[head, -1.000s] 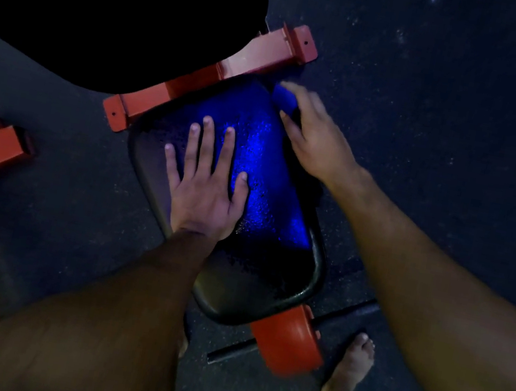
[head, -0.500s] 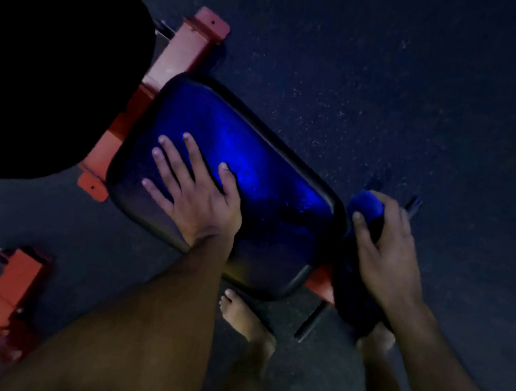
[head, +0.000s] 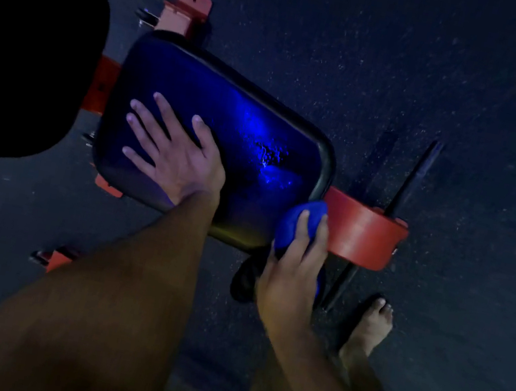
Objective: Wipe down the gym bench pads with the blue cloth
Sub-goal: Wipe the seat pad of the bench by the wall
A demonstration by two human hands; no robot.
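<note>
The dark seat pad (head: 230,111) of the gym bench fills the middle of the view and shines blue with wet streaks near its right end. My left hand (head: 174,153) lies flat on the pad's left half, fingers spread. My right hand (head: 295,270) grips the bunched blue cloth (head: 297,219) against the pad's near right corner, beside the red frame end. A much larger black pad (head: 27,51) fills the upper left corner.
Red frame parts stick out at the pad's top (head: 185,13), its left side (head: 104,82) and as a rounded red end cap (head: 363,234) on the right. A thin dark bar (head: 405,190) lies on the speckled rubber floor. My bare right foot (head: 367,331) stands near it.
The view has swung and closed in on the pad. My right hand has brought the cloth from the pad's far corner round its right end to the near right corner. My left hand stays pressed flat.
</note>
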